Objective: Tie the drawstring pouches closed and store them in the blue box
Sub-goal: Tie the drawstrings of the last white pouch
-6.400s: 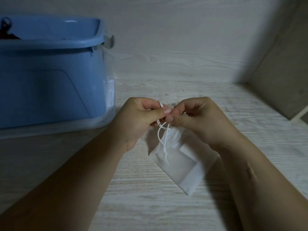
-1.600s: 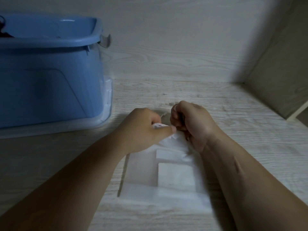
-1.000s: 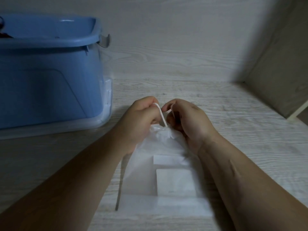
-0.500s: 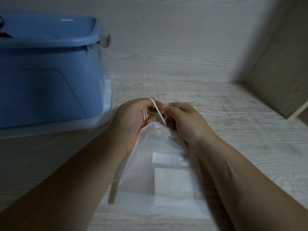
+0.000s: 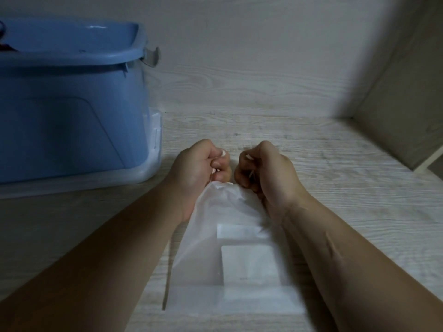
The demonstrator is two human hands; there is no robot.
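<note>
A translucent white drawstring pouch [image 5: 211,257] hangs between my forearms, its gathered mouth up at my hands and a white card visible inside. My left hand [image 5: 196,168] is curled at the left of the mouth and pinches a bit of white drawstring. My right hand [image 5: 268,173] is curled at the right of the mouth, with a short piece of drawstring showing between its fingers. The two hands are a small gap apart. The blue box [image 5: 67,99] stands at the left, its top uncovered.
The blue box rests on a clear plastic lid [image 5: 153,164] on the pale wooden surface [image 5: 335,188]. A wooden back wall [image 5: 239,68] rises behind. A side panel [image 5: 407,104] closes off the right.
My hands have drawn apart sideways at the pouch mouth; the drawstring loop seen between them half a second ago is now hidden in my curled fingers. The pouch mouth looks gathered tighter.
</note>
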